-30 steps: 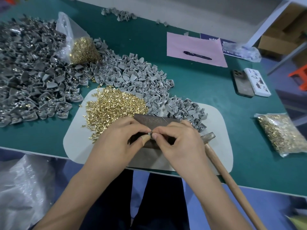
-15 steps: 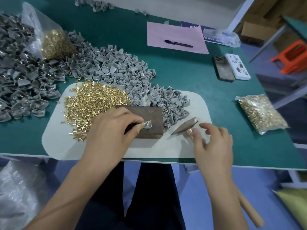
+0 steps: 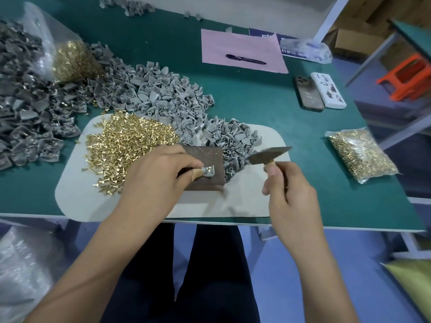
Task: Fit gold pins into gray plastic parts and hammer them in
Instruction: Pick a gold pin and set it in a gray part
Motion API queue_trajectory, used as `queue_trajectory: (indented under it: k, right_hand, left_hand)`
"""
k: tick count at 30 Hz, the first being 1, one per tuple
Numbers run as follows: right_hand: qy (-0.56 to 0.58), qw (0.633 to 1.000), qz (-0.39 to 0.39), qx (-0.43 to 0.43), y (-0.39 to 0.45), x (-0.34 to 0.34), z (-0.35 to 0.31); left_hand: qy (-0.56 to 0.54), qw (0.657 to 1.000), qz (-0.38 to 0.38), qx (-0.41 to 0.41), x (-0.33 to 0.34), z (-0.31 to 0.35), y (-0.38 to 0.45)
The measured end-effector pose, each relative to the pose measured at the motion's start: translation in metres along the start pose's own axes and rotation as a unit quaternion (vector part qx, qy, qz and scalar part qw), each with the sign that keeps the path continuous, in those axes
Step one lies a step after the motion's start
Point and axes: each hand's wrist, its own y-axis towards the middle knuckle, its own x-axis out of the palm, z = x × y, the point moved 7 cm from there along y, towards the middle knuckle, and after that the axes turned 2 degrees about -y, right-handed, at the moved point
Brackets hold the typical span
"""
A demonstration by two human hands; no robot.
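Left hand [image 3: 154, 180] pinches gray part [image 3: 208, 171] on block [image 3: 205, 166]; right hand [image 3: 289, 194] grips hammer [image 3: 268, 155] raised clear beside it

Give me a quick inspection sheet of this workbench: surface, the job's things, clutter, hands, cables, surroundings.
Surface: green table with a pale mat at the near edge.
Job's things: loose gold pins heaped on the mat; gray plastic parts piled behind; one gray part on a dark block; hammer.
Clutter: two bags of pins, pink paper with a pen, two phones.
Hands: left hand pinches the part on the block; right hand grips the hammer near its head, raised off the mat.
Cables: nothing seen.
Surroundings: orange stool, cardboard boxes, clear plastic sack on the floor.
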Motion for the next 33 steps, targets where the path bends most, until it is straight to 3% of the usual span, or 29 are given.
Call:
queue_trajectory:
  k: [4,8,15,17,20,24,28,31,33]
  right_hand:
    - [-0.049,0.996,-0.046,-0.057,-0.003,0.018,-0.032]
    - [-0.115,0.989,-0.024,-0.092,-0.001,0.024,-0.053]
    - [-0.150,0.984,-0.058,-0.074,0.008,0.025,-0.056]
    - [-0.174,0.980,-0.025,-0.089,0.010,0.016,-0.060]
    - [-0.126,0.988,0.026,-0.087,0.004,0.008,-0.066]
    - [-0.194,0.974,-0.025,-0.113,-0.005,0.024,-0.072]
    - [-0.152,0.982,0.050,-0.096,-0.005,0.010,-0.072]
    - [-0.186,0.977,-0.011,-0.104,-0.007,0.022,-0.072]
    - [-0.198,0.975,-0.008,-0.102,-0.005,0.019,-0.071]
  left_hand:
    - [0.038,0.999,-0.001,0.018,-0.001,0.004,0.000]
    - [0.053,0.999,0.000,0.008,-0.002,0.005,0.000]
    - [0.080,0.997,0.003,0.009,-0.003,0.005,0.001]
    - [0.084,0.996,0.007,0.013,-0.004,0.006,0.001]
    - [0.086,0.996,0.007,0.010,-0.005,0.006,0.001]
    - [0.088,0.996,0.004,0.011,-0.005,0.007,0.002]
    - [0.088,0.996,-0.001,0.010,-0.005,0.006,0.002]
    - [0.087,0.996,0.000,0.006,-0.006,0.006,0.002]
    - [0.087,0.996,0.001,0.006,-0.006,0.007,0.002]
